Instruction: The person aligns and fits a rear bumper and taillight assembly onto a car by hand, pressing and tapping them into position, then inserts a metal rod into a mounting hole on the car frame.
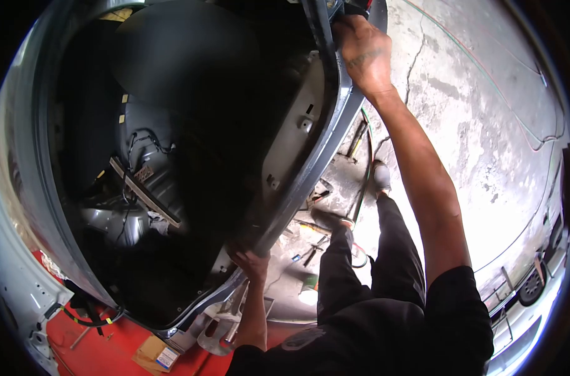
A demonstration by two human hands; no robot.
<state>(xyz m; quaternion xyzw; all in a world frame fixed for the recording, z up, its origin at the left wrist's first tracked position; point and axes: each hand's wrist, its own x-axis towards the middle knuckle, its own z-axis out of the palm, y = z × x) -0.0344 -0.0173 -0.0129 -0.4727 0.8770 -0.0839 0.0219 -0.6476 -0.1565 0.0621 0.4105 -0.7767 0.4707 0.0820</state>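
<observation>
A car body with a large rear opening fills the left half of the head view, its metal rim [310, 164] running diagonally past me. At the lower part of this rim, my left hand [252, 262] is closed over the edge, its fingertips lost in the dark interior. My right hand [364, 53] is up at the top of the rim, by the dark pillar [322, 31]. Its fingers are curled closed and mostly hidden behind the knuckles, so what they hold cannot be made out.
Inside the car lie a wooden strip [144, 193] and loose wiring [148, 139]. Tools such as a yellow-handled one [358, 139] and a hose [364, 188] are on the concrete floor near my feet. A cardboard box [154, 355] sits on the red floor. Another car [528, 326] stands lower right.
</observation>
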